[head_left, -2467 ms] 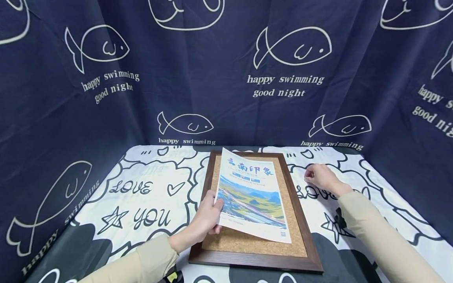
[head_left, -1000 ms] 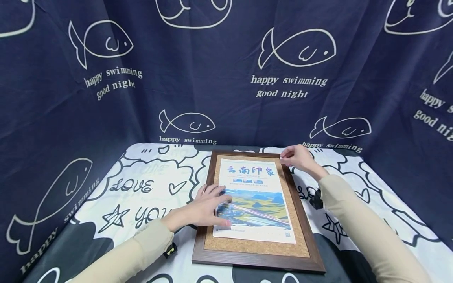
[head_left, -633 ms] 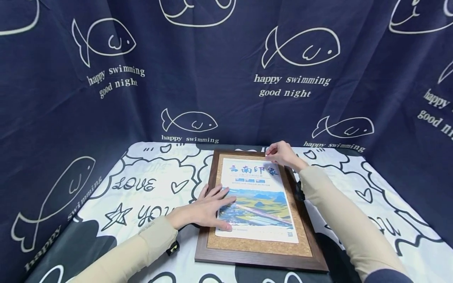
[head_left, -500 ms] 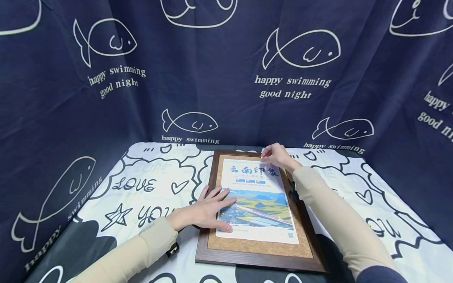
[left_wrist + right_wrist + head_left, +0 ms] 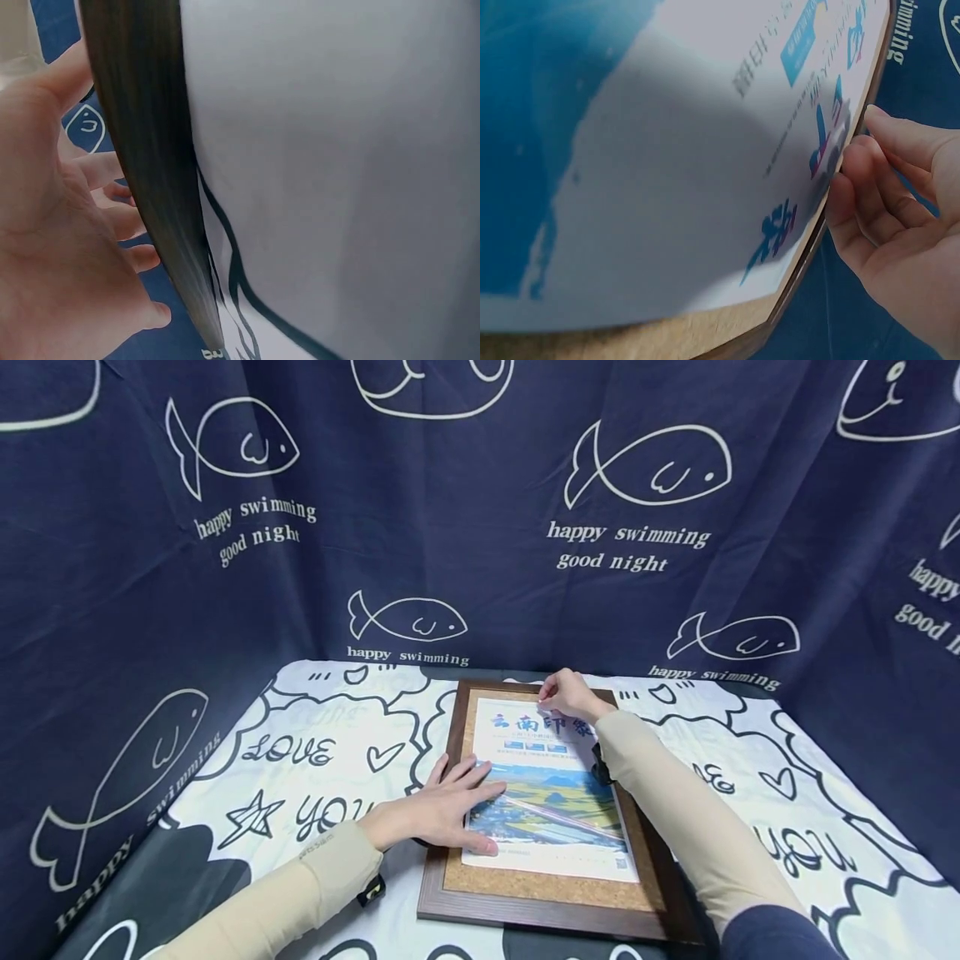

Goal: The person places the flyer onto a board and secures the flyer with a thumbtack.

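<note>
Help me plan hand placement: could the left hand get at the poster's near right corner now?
Probably yes: the left hand spreads over the left edge of the poster, and nothing lies between it and that corner. The right hand is at the top edge, out of the way.

Head: looking forward-down over brown rectangular wood-framed corkboard (image 5: 555,889)
Left wrist: tight, left side
Right wrist: tight, far side, head-shared

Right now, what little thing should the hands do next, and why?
I'd say the right hand should press down at the top edge of the poster: it seems to pinch a small white object right there, while the left hand lies spread over the poster's left side, on the framed corkboard.
</note>
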